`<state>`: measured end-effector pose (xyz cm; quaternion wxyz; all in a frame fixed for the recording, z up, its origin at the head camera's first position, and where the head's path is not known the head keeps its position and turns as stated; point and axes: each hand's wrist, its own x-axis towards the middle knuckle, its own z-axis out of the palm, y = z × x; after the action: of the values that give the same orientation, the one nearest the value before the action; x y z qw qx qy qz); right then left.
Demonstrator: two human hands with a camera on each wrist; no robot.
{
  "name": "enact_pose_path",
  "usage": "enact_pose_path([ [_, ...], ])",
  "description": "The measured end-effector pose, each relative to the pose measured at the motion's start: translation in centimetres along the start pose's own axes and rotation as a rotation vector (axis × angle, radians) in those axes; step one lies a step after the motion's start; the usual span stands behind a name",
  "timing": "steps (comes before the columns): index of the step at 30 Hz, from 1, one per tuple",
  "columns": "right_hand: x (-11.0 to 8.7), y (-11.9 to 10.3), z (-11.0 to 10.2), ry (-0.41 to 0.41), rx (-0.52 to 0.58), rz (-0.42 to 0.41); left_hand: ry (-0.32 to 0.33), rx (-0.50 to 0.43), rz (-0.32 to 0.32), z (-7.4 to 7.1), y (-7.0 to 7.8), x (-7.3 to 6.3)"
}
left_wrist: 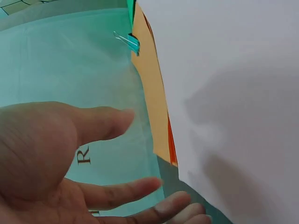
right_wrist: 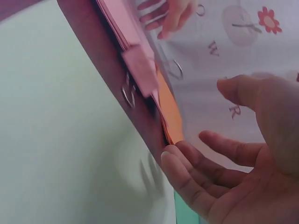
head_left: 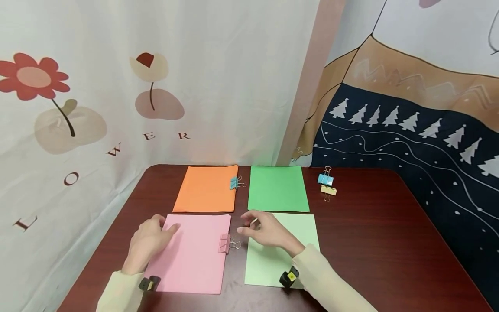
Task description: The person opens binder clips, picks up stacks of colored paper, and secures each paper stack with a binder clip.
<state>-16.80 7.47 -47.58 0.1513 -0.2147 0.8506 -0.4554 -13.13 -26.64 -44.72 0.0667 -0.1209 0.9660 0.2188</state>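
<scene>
A stack of pink paper lies at the front left of the table, with a pink binder clip on its right edge. My left hand is at the stack's left edge, thumb over the paper, fingers loosely spread and holding nothing. Over the light green paper hovers my right hand, its fingers relaxed and pointing left toward the pink clip. In the right wrist view the pink binder clip grips several sheets, a short way from my right fingertips, and nothing sits between fingers and thumb.
Behind the pink stack lies orange paper with a blue binder clip on its right edge. Green paper is beside it. Farther right, a blue clip and a yellow clip lie together on the dark wooden table.
</scene>
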Motion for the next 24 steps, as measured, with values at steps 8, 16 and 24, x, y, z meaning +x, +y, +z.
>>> enact_pose_path([
  [8, -0.7, 1.4, -3.0, 0.071, -0.008, -0.001, 0.032, -0.082, 0.103, 1.0, 2.0, 0.4],
  [16, -1.7, 2.8, -6.4, 0.165, -0.050, 0.026, 0.039, -0.146, 0.222, 2.3, 4.3, 1.3],
  [24, -3.0, 4.6, -9.5, 0.228, -0.137, 0.039, 0.047, -0.181, 0.362, 3.3, 6.1, 2.0],
])
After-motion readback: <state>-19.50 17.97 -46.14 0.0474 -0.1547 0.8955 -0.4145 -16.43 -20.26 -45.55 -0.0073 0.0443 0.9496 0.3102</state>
